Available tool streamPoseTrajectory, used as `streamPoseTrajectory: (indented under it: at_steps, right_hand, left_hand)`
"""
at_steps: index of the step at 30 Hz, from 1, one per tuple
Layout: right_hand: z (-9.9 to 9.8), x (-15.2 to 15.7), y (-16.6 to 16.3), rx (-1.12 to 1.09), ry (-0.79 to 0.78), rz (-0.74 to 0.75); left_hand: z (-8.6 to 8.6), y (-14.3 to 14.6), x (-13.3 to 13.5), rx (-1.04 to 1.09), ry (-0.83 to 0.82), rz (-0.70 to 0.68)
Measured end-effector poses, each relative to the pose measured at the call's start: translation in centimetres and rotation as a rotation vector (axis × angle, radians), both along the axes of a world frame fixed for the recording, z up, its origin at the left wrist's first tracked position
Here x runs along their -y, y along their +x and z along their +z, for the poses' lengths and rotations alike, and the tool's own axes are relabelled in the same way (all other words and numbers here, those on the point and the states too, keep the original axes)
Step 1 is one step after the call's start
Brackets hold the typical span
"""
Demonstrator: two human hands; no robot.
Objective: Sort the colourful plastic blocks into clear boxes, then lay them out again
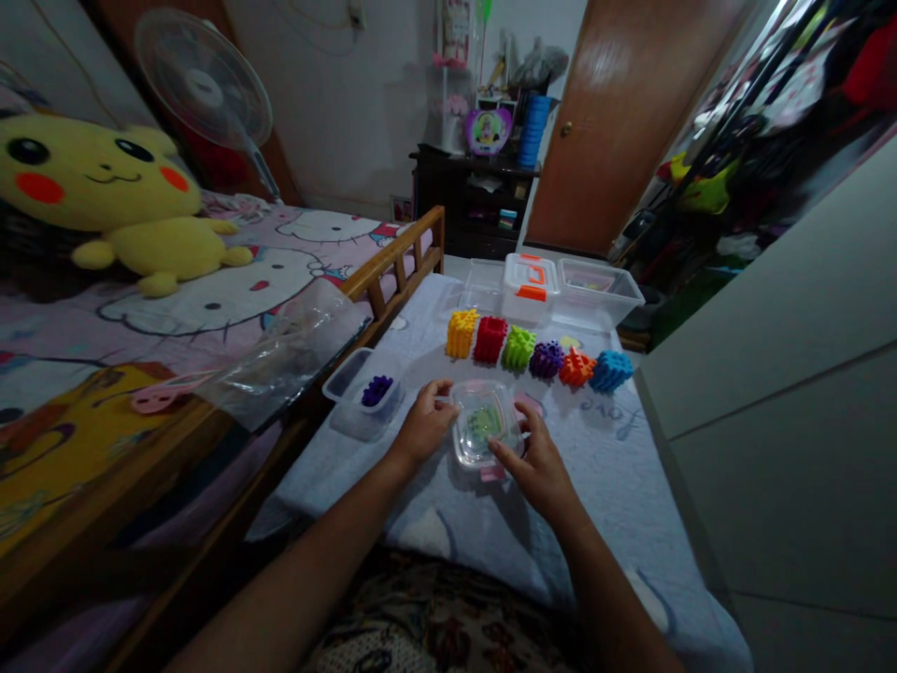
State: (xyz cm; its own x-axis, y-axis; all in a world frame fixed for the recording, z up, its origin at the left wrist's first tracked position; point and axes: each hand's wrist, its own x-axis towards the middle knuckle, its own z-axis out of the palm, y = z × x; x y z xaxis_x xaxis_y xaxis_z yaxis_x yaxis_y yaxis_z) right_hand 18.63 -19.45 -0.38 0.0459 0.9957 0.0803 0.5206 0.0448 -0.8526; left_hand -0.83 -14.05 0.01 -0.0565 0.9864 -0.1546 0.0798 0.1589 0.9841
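Note:
Both hands hold a small clear plastic container (476,397) with a lid on it, low over the cloth-covered table. Green pieces show dimly through its lid. My left hand (429,421) grips its left edge, thumb on top. My right hand (531,458) grips the right side, with the thumb over the lid's near corner. Beyond the container stands a row of stacked toy pieces: yellow (461,335), red (490,340), lime green (519,349), purple (547,360), orange (577,367) and blue (612,372). To the left, an uncovered clear container (341,385) holds dark purple pieces (377,391).
At the table's far end are a clear box with orange latches (531,278) and an open clear bin (606,297). A wooden bed rail (392,248) borders the left side, with a plastic bag (280,346) over it. A pale cabinet (771,402) stands at right.

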Motion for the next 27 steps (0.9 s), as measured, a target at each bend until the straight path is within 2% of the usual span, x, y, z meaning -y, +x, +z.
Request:
streamPoseTrajectory:
  at_steps: [2, 5, 9, 13, 18, 23, 27]
  right_hand:
    - [-0.2, 0.0, 0.0, -0.034, -0.023, -0.025]
    - [-0.2, -0.1, 0.1, -0.104, -0.055, -0.029]
    - [0.6, -0.9, 0.7, -0.236, -0.100, -0.020]
    - [1.4, -2.7, 2.1, -0.224, -0.125, -0.021]
    - [0.9, -4.5, 3.2, -0.243, -0.120, -0.042]
    - [0.5, -3.2, 3.4, -0.113, -0.071, -0.101]
    - [0.5, -0.8, 3.0, 0.017, -0.135, -0.086]
  left_hand:
    - [0.2, 0.1, -0.6, -0.012, 0.025, 0.007]
    - [0.6, 0.2, -1.4, 0.062, 0.039, -0.054]
    - [1.1, 0.2, -1.6, 0.108, 0.037, -0.082]
    - [1.4, -0.2, -1.0, 0.076, -0.024, -0.047]
    - [1.3, -0.4, -0.6, 0.113, -0.151, -0.055]
    - [1.4, -0.2, -0.9, 0.070, -0.201, 0.028]
    - [1.3, 0.2, -0.9, 0.023, -0.186, -0.085]
